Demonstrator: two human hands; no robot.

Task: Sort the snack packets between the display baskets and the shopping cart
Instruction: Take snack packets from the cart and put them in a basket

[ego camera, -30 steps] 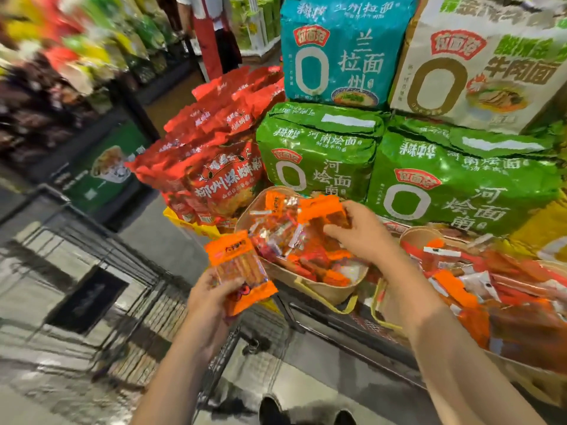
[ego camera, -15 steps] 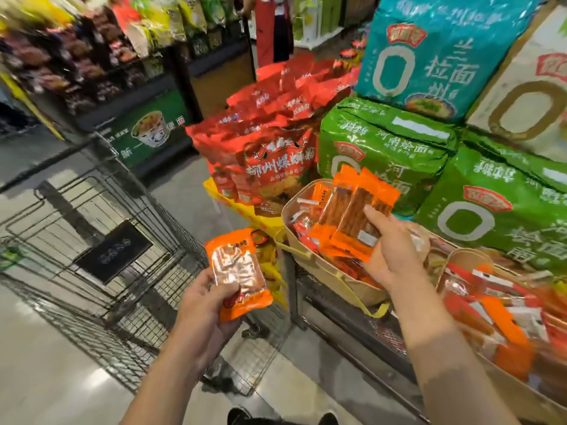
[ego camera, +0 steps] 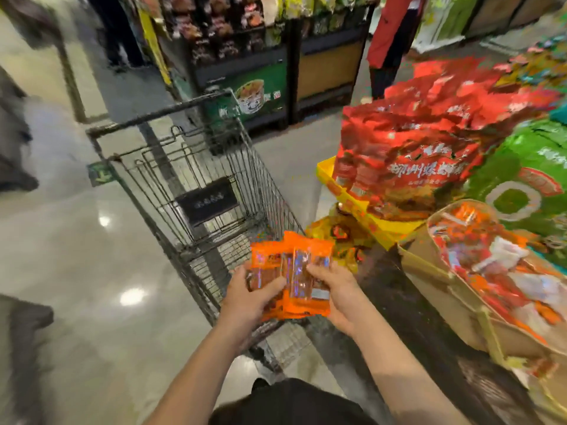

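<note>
- Orange snack packets (ego camera: 294,271): a bunch of several, overlapping, clear windows facing up; held w/ both hands above the near end of the shopping cart (ego camera: 196,191). Exact count can't be told, frame blurred.
- Left hand (ego camera: 248,297): forearm reaches in from bottom centre; fingers curled round the bunch's left edge, thumb on top of the packets. Gripping.
- Right hand (ego camera: 336,294): forearm comes in from lower right; fingers wrapped under the right edge, thumb laid across the front. Gripping the same bunch.
- Hands near each other, w/ the packets between them.
- Cart: wire, dark handle bar at far end, black plate on inner panel; stands on glossy floor (ego camera: 76,271).
- Display basket (ego camera: 454,280), right of hands: tan, yellow trim, heaped w/ mixed orange/red/white packets.
- Behind basket: red noodle bags (ego camera: 408,167) on a yellow tray (ego camera: 349,194); green noodle packs (ego camera: 527,185) at far right.
- Background: shelving w/ green panel (ego camera: 251,93); person in red apron (ego camera: 389,35), upper right.
</note>
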